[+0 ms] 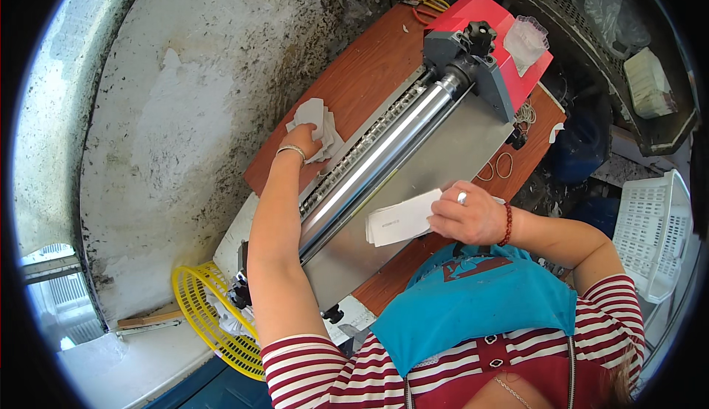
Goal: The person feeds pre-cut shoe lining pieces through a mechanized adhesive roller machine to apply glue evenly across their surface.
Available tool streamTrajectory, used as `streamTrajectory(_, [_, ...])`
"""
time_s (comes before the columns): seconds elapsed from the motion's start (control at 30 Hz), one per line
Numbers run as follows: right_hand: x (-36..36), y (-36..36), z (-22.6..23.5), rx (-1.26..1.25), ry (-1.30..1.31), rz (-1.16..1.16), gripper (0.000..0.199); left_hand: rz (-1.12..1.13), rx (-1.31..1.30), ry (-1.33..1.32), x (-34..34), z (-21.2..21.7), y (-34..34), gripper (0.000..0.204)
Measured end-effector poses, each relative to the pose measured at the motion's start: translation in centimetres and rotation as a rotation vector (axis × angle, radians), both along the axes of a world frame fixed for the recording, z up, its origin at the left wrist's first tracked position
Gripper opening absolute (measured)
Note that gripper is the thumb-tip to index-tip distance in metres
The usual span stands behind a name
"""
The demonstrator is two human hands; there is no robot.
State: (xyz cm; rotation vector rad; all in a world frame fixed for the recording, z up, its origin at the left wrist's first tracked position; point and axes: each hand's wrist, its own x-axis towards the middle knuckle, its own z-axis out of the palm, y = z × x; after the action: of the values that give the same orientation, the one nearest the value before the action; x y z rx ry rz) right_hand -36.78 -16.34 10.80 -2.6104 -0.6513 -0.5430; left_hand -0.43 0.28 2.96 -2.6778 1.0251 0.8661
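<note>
Nearest you, below your striped shirt and blue apron, your right hand (473,217) pinches a stack of white paper sheets (402,218) flat on the roller machine's (399,143) metal feed tray. Your left hand (301,143) closes its fingers on cut white pieces (316,117) heaped beyond the rollers; judging by this, some sheets are through, and the stack remains.

Left arm was stretched way out forward, nearly straight, with the left hand (301,143) palm-down and fingers curled, bracelet on the wrist. Right arm was bent in close, the right hand (468,215) loosely closed with knuckles up, ring on one finger, beaded bracelet at the wrist.
</note>
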Motion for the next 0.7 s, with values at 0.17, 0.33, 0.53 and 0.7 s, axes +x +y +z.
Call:
streamTrajectory(0.17, [0.3,-2.6,-0.2,-0.044,-0.121,-0.131,0.019,0.110,-0.428,0.144,-1.6,1.9,-1.1,0.037])
streamTrajectory(0.33, [2.6,-2.9,-0.4,-0.075,-0.003,-0.208,0.016,0.251,-0.562,0.639,-6.5,5.1,-4.6,0.026])
streamTrajectory(0.53, [1.2,-0.9,1.6,0.122,0.085,-0.013,0.026,0.009,-0.650,0.477,-7.2,5.5,-4.9,0.021])
streamTrajectory(0.7, [0.6,-0.2,0.7,0.092,0.102,0.040,0.021,0.218,-0.880,0.397,-3.6,4.1,-3.2,0.019])
